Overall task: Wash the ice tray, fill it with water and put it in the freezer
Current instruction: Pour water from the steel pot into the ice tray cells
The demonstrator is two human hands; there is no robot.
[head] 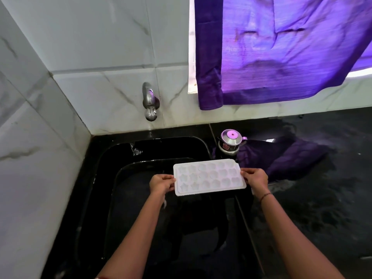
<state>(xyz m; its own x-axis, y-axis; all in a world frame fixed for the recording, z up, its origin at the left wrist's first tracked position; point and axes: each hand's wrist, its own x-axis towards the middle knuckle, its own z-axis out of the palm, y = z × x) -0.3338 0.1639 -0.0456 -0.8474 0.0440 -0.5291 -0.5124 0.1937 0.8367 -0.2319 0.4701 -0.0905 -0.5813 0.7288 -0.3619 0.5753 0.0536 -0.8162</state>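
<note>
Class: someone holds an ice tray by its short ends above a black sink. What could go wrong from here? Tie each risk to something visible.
The left hand and right hand grip the ice tray only at its ends; once wet, it might slip into the sink. The steel pot stands close behind the tray's far corner; a tilt could knock it. The tap is off to the left, so water may splash.

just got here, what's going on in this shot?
A person holds a white ice tray over the black sink, left hand gripping one short end, right hand the other. The wall tap sits behind and to the left; no stream shows. A steel pot stands on the counter beside the sink.
</note>
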